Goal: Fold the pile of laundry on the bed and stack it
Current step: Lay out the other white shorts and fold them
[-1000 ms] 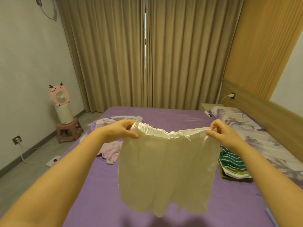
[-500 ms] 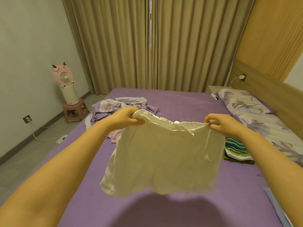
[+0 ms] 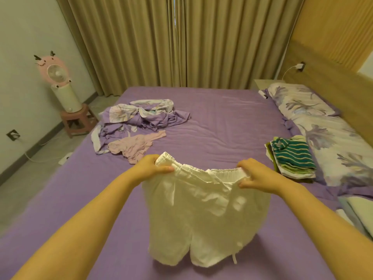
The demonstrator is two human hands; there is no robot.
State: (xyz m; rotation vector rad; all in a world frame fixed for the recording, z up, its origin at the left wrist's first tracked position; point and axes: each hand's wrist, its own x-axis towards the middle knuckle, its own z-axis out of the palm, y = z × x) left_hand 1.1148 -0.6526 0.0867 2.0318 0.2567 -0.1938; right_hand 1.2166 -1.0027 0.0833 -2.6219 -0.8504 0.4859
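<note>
White shorts (image 3: 205,217) with an elastic waistband lie spread over the purple bed (image 3: 222,122), legs pointing toward me. My left hand (image 3: 153,166) pinches the waistband's left end. My right hand (image 3: 256,176) pinches its right end. A loose pile of unfolded laundry (image 3: 139,122), purple and floral pieces with a pink garment (image 3: 135,146) in front, sits at the bed's far left. A stack of folded clothes (image 3: 292,158), topped by a green striped piece, rests at the right beside the pillows.
Floral pillows (image 3: 314,122) line the wooden headboard (image 3: 331,83) on the right. A pink fan (image 3: 58,77) stands on a small stool (image 3: 78,120) by the left wall, with cables on the floor. Closed curtains (image 3: 181,41) hang behind the bed.
Both hands have lowered the white shorts from mid-air down onto the bed in front of me. My view has tilted downward, showing more of the mattress.
</note>
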